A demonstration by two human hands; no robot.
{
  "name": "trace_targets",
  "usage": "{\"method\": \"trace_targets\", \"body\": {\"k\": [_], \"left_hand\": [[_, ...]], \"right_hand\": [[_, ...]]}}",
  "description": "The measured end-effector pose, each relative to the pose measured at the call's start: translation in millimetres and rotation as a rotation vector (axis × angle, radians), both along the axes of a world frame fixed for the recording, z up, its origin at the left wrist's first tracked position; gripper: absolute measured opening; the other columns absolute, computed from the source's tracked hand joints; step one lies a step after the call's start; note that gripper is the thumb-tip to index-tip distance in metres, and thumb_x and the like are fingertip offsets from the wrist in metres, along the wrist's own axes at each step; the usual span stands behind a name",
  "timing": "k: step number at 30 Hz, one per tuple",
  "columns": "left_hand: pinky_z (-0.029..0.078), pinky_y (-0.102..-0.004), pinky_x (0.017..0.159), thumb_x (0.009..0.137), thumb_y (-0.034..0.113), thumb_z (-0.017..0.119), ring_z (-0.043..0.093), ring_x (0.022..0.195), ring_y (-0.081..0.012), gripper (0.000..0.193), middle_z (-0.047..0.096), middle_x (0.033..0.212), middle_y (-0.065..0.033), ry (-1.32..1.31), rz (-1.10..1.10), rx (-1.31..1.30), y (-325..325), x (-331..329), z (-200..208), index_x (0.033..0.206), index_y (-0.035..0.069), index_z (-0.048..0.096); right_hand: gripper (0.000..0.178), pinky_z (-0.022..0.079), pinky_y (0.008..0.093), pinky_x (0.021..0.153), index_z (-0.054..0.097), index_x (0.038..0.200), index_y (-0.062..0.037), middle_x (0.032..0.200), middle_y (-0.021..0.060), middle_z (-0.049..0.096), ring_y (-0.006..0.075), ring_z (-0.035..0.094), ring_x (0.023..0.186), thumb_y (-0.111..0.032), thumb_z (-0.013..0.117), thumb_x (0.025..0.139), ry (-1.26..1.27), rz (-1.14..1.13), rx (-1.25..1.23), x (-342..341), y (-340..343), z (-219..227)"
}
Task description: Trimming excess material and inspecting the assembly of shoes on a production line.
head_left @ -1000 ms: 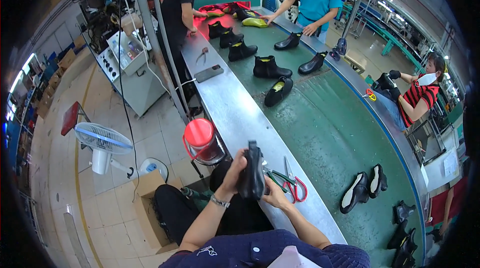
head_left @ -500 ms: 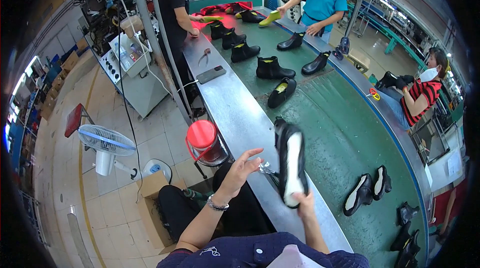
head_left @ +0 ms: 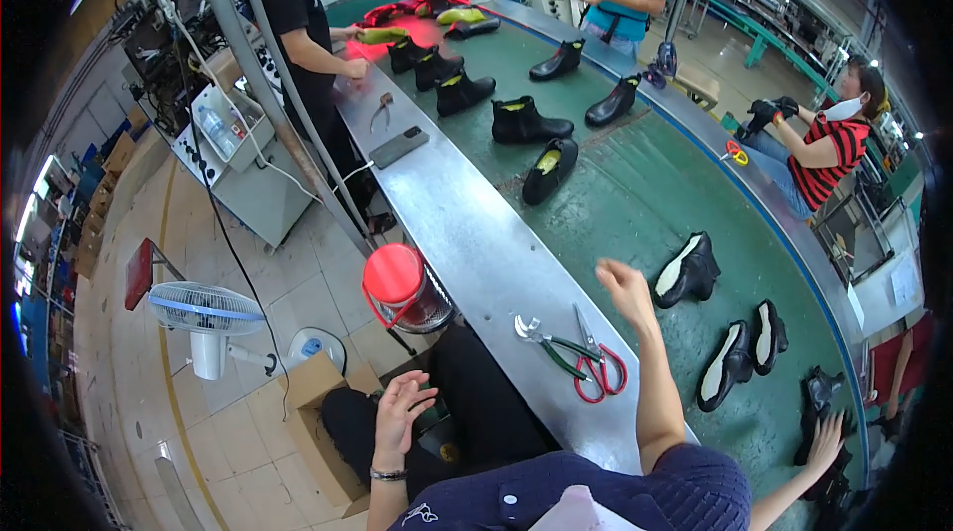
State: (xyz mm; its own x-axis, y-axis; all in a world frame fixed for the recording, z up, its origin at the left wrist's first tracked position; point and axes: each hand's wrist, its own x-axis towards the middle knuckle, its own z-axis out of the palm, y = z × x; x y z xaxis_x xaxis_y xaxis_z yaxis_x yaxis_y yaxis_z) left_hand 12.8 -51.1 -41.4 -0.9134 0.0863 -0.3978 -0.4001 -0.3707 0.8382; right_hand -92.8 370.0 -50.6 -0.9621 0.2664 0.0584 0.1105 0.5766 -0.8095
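Note:
My right hand (head_left: 625, 291) reaches over the green belt (head_left: 606, 213) with nothing in it, its fingers loosely extended. Just to its right lies a black boot (head_left: 687, 271) on its side, pale sole showing, not touched by the hand. My left hand (head_left: 402, 410) is raised above my lap, empty, fingers apart and slightly bent. Between my arms, on the metal ledge (head_left: 467, 243), lie pincers with green handles (head_left: 566, 356) and scissors with red handles (head_left: 602, 372). Farther up the belt a black shoe with a yellow-green inside (head_left: 550, 172) stands upright.
Several black boots (head_left: 531, 121) stand farther along; two more (head_left: 727, 367) lie sole-out at right. A co-worker's hand (head_left: 826, 444) reaches onto dark footwear at lower right. A phone (head_left: 399, 147) and pliers (head_left: 381, 111) lie on the ledge. A red-lidded container (head_left: 394, 275) and fan (head_left: 206, 318) stand left.
The boot that my right hand held has been let go and now lies on the belt. My left hand has drawn back toward my lap. A co-worker's hand has come in at lower right.

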Motion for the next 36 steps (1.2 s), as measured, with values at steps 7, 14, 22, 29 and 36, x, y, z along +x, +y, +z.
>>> {"method": "trace_targets", "body": {"k": [7,14,22,29,36], "left_hand": [[0.049,-0.035,0.091,0.097,0.022,0.055,0.061,0.106,-0.0233,0.032,0.059,0.12,-0.0131,0.053,-0.2,0.012,17.4,-1.9,10.8,0.121,0.002,0.052],[0.048,-0.0305,0.09,0.096,0.019,0.056,0.061,0.104,-0.0187,0.029,0.06,0.118,-0.0096,-0.012,-0.046,0.014,-6.3,22.5,14.6,0.119,0.002,0.055],[0.046,-0.0285,0.092,0.093,0.014,0.06,0.057,0.107,-0.0157,0.037,0.057,0.12,-0.0076,0.163,-0.22,-0.104,-20.0,-2.5,30.6,0.126,0.003,0.05],[0.03,-0.0374,0.109,0.07,0.021,0.084,0.036,0.135,-0.0233,0.113,0.031,0.15,-0.0132,0.783,-0.524,-0.337,35.4,-63.1,75.5,0.152,0.008,0.007],[0.021,-0.0337,0.114,0.064,0.006,0.083,0.024,0.141,-0.019,0.117,0.018,0.156,-0.0104,0.769,-0.365,-0.159,23.8,-32.8,49.1,0.152,0.007,0.005]], "right_hand": [[0.05,0.05,0.0407,0.08,0.056,0.123,-0.0035,0.108,0.0181,0.064,0.0326,0.066,0.09,-0.032,0.067,0.083,0.192,-0.019,0.157,-195.8,-51.2,-5.0],[0.034,0.048,0.0494,0.08,0.057,0.102,-0.0034,0.098,0.0249,0.065,0.0423,0.063,0.093,-0.029,0.067,0.082,0.06,-0.14,0.268,-232.8,-62.5,-33.0],[0.035,0.038,0.0252,0.044,0.046,0.069,-0.0052,0.054,-0.0004,0.049,0.0082,0.05,0.046,-0.026,0.065,0.089,0.353,0.221,-0.257,-144.0,-60.0,116.5],[0.027,0.03,0.0195,0.042,0.05,0.07,-0.0095,0.053,-0.0063,0.041,0.0029,0.039,0.043,-0.02,0.066,0.09,0.013,0.582,-0.523,-44.6,-152.1,203.5],[0.035,0.035,0.0188,0.045,0.052,0.065,-0.0075,0.052,-0.0024,0.051,0.0043,0.047,0.045,-0.028,0.071,0.086,-0.086,0.766,-0.58,-12.0,-210.3,181.6]]}}
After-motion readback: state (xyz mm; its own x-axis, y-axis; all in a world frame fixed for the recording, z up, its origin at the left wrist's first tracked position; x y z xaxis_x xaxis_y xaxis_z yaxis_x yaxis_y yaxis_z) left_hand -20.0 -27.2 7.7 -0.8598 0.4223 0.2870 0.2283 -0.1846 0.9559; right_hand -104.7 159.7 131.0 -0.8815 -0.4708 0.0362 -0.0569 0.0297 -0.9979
